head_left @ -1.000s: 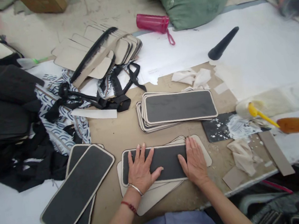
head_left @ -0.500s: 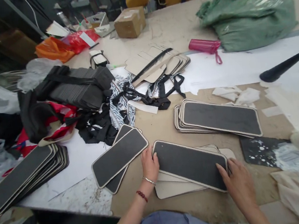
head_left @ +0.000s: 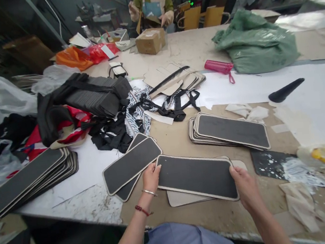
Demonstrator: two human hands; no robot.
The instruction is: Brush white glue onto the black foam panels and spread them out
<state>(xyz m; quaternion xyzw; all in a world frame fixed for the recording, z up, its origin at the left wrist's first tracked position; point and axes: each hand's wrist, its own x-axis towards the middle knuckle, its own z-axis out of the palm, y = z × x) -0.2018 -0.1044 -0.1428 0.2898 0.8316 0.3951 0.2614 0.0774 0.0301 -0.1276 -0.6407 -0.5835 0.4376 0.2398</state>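
Observation:
A long black panel with a beige rim (head_left: 196, 176) is held at both short ends. My left hand (head_left: 150, 178) grips its left end, my right hand (head_left: 245, 185) grips its right end. The panel is slightly raised over a few beige boards (head_left: 183, 198) lying on the table. Just left of it lie two similar black panels (head_left: 130, 165), overlapping at an angle. Another stack of black panels (head_left: 230, 130) sits behind, to the right.
A big stack of black panels (head_left: 28, 178) lies at far left. Black straps and patterned fabric (head_left: 138, 117) are heaped mid-table. A pink bottle (head_left: 219, 67), green bag (head_left: 255, 45), cardboard box (head_left: 150, 41) and glue mess (head_left: 300, 171) surround. Another person (head_left: 152, 5) stands at the far side.
My hands went from pressing flat on the panel to gripping its ends, and the panel has shifted left and lifted slightly. My view has swung up and left, showing more of the table.

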